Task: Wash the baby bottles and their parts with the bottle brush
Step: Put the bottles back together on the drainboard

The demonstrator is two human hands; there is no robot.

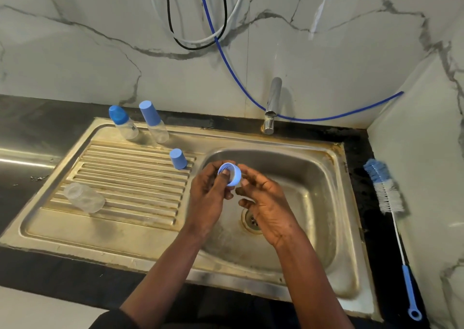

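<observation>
My left hand pinches a blue screw ring above the sink basin, thumb inside the ring. My right hand is just right of it, fingers loosely curled, fingertips close to the ring's side; whether they touch it I cannot tell. Two capped clear bottles stand at the back of the drainboard. A blue cap stands alone near the basin. An open clear bottle lies on its side on the drainboard ribs. The bottle brush lies on the counter to the right.
The steel tap stands behind the basin, no water running. The drain is partly hidden by my right hand. Hoses hang on the marble wall, one blue hose running behind the tap. Dark countertop surrounds the sink.
</observation>
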